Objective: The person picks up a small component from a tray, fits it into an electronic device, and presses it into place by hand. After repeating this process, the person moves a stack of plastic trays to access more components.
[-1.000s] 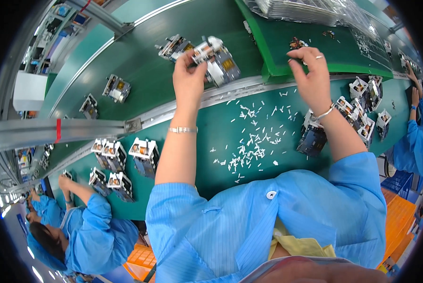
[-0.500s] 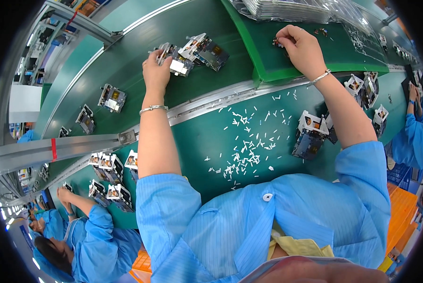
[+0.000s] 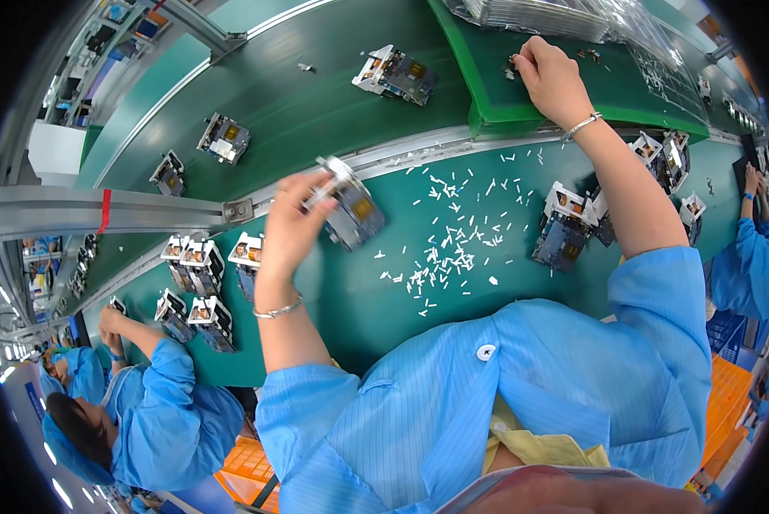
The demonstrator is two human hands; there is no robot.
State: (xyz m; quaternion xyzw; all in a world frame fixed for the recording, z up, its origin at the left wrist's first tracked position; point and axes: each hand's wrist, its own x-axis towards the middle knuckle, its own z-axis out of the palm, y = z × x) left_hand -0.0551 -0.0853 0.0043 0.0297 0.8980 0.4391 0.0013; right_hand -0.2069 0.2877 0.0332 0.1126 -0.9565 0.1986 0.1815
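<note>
The left hand's (image 3: pixel 292 227) grip held a unit (image 3: pixel 354 214) over the bench (image 3: pixel 350 300), apparently not yet set down; the right hand (image 3: pixel 556 81) was near small parts (image 3: pixel 593 56), its grip unclear. Other units (image 3: pixel 562 237) stood on either side.

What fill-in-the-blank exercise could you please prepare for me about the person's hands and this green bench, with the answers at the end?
1. The left hand holds a grey device whose frame is ____.
2. In the picture, many small pieces lie scattered to the ____ of this device.
3. The right hand reaches across a raised edge coloured ____.
4. The person's sleeves are ____.

Missing words: white; right; green; blue.
</note>
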